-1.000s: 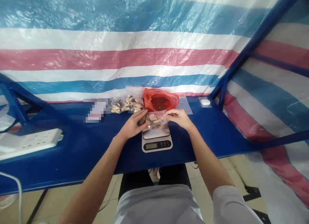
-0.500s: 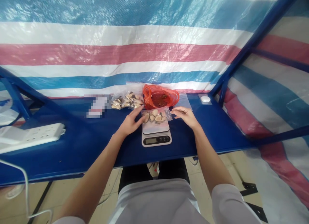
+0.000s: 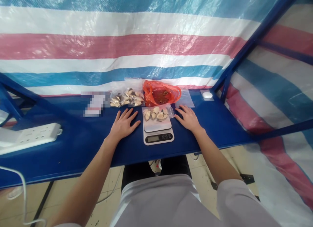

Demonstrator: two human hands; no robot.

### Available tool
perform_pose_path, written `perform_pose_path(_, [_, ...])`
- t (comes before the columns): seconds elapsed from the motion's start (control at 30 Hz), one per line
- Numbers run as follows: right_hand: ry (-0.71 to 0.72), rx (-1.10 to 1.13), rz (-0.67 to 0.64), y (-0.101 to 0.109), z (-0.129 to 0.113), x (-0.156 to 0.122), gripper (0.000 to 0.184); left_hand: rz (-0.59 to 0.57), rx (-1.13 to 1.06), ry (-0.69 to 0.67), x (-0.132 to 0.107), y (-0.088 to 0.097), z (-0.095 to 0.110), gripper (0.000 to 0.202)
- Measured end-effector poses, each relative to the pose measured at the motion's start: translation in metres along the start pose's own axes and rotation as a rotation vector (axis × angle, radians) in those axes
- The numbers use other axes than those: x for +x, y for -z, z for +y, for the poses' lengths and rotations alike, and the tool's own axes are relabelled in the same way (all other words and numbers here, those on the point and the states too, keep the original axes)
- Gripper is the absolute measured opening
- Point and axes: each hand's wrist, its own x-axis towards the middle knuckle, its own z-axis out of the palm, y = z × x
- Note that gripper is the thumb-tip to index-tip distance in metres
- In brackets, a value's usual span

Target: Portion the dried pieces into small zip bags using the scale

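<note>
A clear zip bag of pale, dark-edged pieces (image 3: 156, 113) lies on the plate of a white kitchen scale (image 3: 158, 126). The digits on the scale's display are too faint to read. To the left of the scale, my left hand (image 3: 124, 123) rests flat on the blue table with its fingers spread, holding nothing. On the other side, my right hand (image 3: 187, 118) lies palm down with fingers apart, its fingertips close to the bag's zip edge and a flat clear bag (image 3: 186, 99). Whether those fingertips touch either bag I cannot tell.
Behind the scale stands an open red plastic bag (image 3: 161, 94) with a few brown pieces inside. Left of it are filled clear bags (image 3: 128, 98) and a blurred-out item (image 3: 95, 104). A small packet with a white disc (image 3: 207, 95) lies far right; a white power strip (image 3: 41, 134) is at left.
My left hand has left the bag on the scale and moved left onto the table. My right hand has let go of a small dark piece and flattened out.
</note>
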Motion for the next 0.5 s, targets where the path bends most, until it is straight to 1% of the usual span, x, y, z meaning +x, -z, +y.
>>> perform_pose_path(0.23, [-0.020,-0.011,-0.018,0.0009,-0.0021,-0.0016,0.050,-0.024,-0.012,0.046,0.0010,0.0005,0.0007,0.059])
perform_pose_path(0.5, [-0.028,-0.010,-0.014,0.0005,-0.0016,-0.0014,0.050,-0.025,0.016,0.047,0.0015,-0.0006,0.0015,0.060])
